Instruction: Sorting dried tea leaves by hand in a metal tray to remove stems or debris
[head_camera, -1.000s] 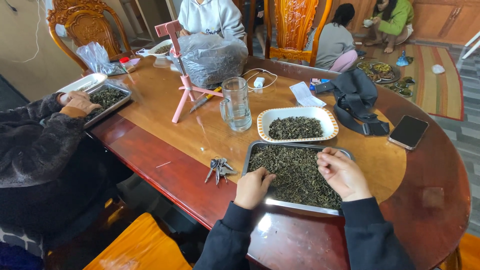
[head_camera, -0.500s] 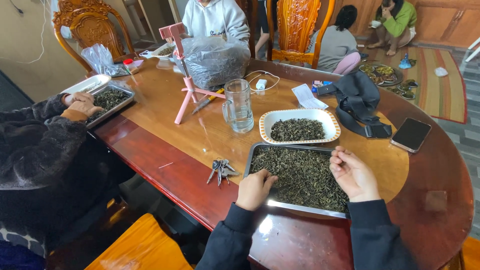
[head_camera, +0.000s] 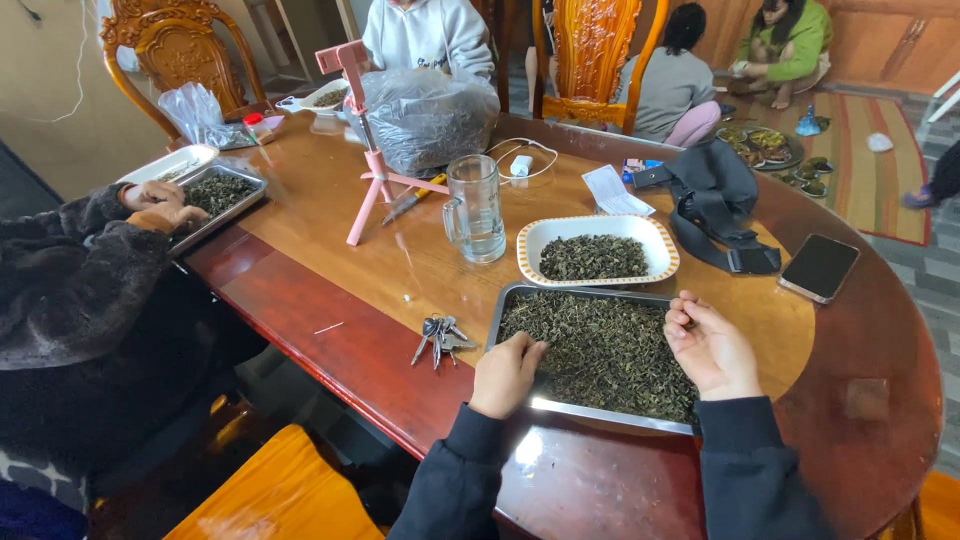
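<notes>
A glossy wooden bench (head_camera: 330, 250) fills the room, with carved chairs and people sitting on a rug beyond it. A steel tray (head_camera: 520, 300) of dried leaves (head_camera: 600, 350) lies at the near edge. The left hand (head_camera: 507, 375) rests on the tray's seven-o'clock corner, fingers curled loosely down onto the leaves. The right hand (head_camera: 712, 348) hovers at the tray's three-o'clock side, its fingertips (head_camera: 680, 318) pinched narrowly; whether they hold a leaf I cannot tell. At twelve o'clock of the tray sits a white dish (head_camera: 540, 235) of leaves, with a glass mug (head_camera: 474, 210) beyond. Keys (head_camera: 440, 338) lie at nine o'clock, a phone (head_camera: 819, 266) at two. Another person's hands (head_camera: 160, 205) work a second tray (head_camera: 240, 200) far left.
</notes>
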